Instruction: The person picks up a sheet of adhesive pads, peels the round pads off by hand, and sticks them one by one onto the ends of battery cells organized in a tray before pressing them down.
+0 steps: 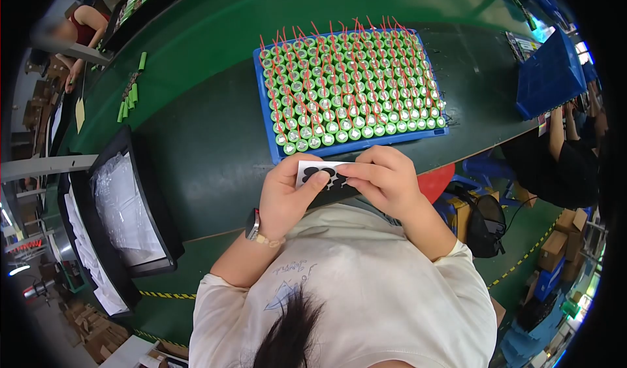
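A small white sheet with black rounded stickers is held between both hands, just below the blue tray. My left hand grips the sheet's left part, its thumb lying over the black shapes. The fingers of my right hand pinch at the sheet's right end; whether a sticker is between the fingertips is too small to tell. Rows of upright green cylindrical cells fill the tray, with thin red wires rising from them.
A black bin with plastic-wrapped white material is at the left. Loose green cells lie on the far left of the bench. A blue crate stands at the right. Co-workers are at the upper left and right.
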A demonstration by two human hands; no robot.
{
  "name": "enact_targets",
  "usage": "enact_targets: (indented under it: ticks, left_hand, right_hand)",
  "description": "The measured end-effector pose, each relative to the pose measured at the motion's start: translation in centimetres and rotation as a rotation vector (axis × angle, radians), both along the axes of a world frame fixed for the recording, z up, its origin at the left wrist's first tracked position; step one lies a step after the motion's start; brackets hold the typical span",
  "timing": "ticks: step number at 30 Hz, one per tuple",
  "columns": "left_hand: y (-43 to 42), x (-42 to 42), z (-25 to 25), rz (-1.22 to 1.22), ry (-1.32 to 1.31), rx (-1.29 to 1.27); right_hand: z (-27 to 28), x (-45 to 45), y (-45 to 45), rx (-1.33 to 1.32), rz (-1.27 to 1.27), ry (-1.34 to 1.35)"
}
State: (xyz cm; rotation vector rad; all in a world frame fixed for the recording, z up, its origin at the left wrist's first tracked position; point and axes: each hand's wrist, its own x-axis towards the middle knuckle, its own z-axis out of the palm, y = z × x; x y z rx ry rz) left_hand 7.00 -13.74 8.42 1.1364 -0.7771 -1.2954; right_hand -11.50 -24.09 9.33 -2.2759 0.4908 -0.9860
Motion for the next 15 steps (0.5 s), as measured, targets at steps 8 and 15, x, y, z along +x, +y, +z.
enact_targets:
  ticks: [8, 15]
  left_hand:
    - [0.2, -0.8, 2.2, -0.009, 0.030, -0.022]
    - [1.8, -1.7, 2.1, 0.015, -0.075, -0.072]
  right_hand:
    - [1.4, -0.6, -0.1, 0.256, 0.123, 0.062]
    - [1.1, -1.1, 1.6, 0.337, -0.017, -0.061]
